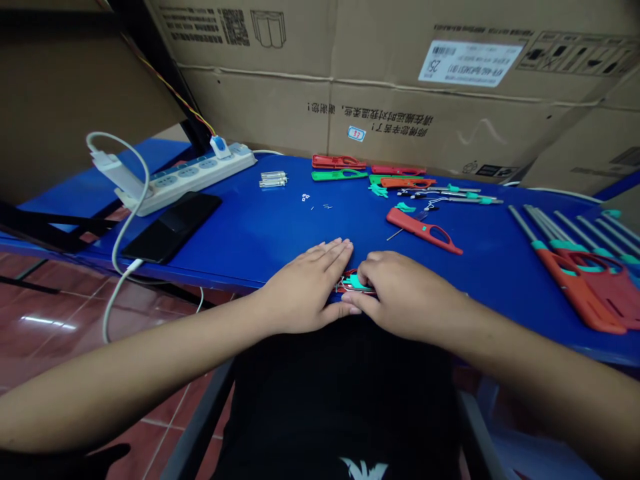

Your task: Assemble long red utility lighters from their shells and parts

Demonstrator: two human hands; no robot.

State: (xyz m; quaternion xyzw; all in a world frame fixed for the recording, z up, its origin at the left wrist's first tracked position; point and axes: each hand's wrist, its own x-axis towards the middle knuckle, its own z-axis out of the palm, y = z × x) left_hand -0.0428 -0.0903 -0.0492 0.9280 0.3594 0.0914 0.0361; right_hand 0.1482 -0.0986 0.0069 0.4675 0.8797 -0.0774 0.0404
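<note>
Head view, left grip: fingers straight and together, palm down over the left part of the work; whether it is closed on anything cannot be told.
Head view, right grip: thumb and bent forefinger drawn in around a red-and-teal piece.
Red-and-teal piece: between the two hands at the near edge of the blue counter, partly hidden by fingers; a pale wire shows at its left end.
Loose red casing: beyond the right hand, angled, a thin metal shaft at its left end.
Far side: red casing and green casing near the cardboard box; teal parts and slim rods to their right.
Right end: handles with metal tubes, grouped together.
Left end: black phone, cable plugged in, beside a white power strip.
</note>
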